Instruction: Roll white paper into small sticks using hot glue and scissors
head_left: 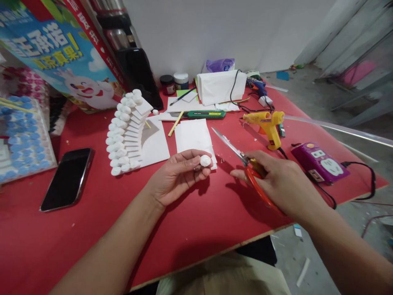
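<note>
My left hand [179, 174] is curled palm-up over the red table [196, 229], pinching a small white foam ball [205, 160] at its fingertips. My right hand [276, 180] grips red-handled scissors [238, 153], whose metal blades point up and left, a short way from the ball. Just behind the ball lies a white foam sheet [193, 137]. To the left stands a white foam staircase model [127, 133] edged with rows of similar white balls.
A black phone [68, 178] lies at the left. A yellow glue gun [267, 125] and a purple power strip [319, 162] sit on the right, with cables. At the back are a white box [219, 86], jars, a green utility knife [206, 114] and a colourful carton [58, 49].
</note>
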{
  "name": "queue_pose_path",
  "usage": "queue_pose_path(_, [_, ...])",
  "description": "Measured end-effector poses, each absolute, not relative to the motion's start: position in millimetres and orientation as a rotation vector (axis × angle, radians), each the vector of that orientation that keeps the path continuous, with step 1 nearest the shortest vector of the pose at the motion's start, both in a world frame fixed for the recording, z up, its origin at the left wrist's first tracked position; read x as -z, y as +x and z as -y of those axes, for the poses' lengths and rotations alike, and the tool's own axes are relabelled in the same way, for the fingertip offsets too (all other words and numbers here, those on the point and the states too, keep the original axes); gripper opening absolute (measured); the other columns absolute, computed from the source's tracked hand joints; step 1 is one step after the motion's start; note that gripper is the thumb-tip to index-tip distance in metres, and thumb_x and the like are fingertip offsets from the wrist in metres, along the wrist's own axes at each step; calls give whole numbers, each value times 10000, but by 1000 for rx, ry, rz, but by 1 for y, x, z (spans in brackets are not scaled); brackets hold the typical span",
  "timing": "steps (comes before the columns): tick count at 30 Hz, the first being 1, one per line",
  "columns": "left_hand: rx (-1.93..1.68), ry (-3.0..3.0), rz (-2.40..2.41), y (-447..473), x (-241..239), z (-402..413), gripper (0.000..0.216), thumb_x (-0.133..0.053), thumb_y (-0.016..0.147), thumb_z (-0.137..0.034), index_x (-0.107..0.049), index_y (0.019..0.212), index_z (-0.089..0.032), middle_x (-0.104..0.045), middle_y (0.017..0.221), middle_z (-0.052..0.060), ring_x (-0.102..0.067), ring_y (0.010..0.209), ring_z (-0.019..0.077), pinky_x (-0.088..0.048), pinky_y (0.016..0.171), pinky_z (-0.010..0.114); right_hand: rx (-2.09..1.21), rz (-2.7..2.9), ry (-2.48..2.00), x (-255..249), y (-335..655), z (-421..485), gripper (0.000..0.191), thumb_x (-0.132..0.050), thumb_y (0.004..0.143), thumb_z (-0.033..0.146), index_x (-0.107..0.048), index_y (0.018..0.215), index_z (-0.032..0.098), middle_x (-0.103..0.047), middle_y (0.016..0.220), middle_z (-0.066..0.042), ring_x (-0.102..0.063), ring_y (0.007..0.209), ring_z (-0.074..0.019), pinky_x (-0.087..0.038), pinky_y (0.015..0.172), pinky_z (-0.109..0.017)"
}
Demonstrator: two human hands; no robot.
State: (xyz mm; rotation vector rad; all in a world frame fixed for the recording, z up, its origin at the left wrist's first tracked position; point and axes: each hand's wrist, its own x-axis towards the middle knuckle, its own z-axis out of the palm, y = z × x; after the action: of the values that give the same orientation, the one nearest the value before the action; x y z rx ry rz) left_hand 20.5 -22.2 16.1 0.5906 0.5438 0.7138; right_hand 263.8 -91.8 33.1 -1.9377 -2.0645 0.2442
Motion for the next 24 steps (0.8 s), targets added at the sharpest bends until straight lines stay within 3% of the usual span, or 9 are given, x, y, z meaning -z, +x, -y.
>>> queue_pose_path(6, [-845, 915, -710, 10, -23, 17, 200, -830, 785, -219, -781, 961, -136, -717, 855, 62, -656, 727, 131, -545, 693, 238, 61, 2132, -2266, -32, 268, 65, 294, -523, 946, 375, -664, 1074, 152, -712, 733, -111, -670, 640, -281, -313, 535, -315])
queue_pose_path(11, [-1142, 1868, -1367, -25, -36, 1, 161, -737, 848, -240, -745, 1008, -222, -708, 953, 49, -623, 790, 170, -521, 775, 314, 211, 2325, -2247, -33, 266, 50, 254, -522, 953, 375, -651, 880, 169, -696, 727, -115, -645, 620, -245, -222, 492, -310])
queue_pose_path(13, [-986, 2310, -1637, -37, -37, -5, 131, -673, 844, -179, -716, 959, -225, -681, 905, 47, -566, 710, 179, -484, 734, 349, 247, 2389, -2188, -45, 259, 44, 226, -575, 926, 346, -637, 781, 185, -681, 705, -99, -612, 588, -216, -202, 485, -301])
queue_pose_path(18, [-570, 2638, -1751, -44, -29, -12, 173, -511, 896, -162, -681, 901, -193, -683, 997, 126, -625, 840, 275, -475, 739, 396, 213, 2375, -1969, -91, 223, 26, 327, -535, 888, 138, -537, 565, 187, -566, 574, -74, -481, 517, -166, -201, 517, -323])
queue_pose_path(24, [-409, 2663, -1786, -41, -19, -11, 220, -467, 937, -198, -677, 877, -169, -685, 973, 149, -638, 873, 315, -467, 728, 413, -247, 2293, -1425, -81, 200, 4, 193, -534, 878, 110, -687, 775, 166, -648, 757, -50, -568, 698, -168, -333, 634, -305])
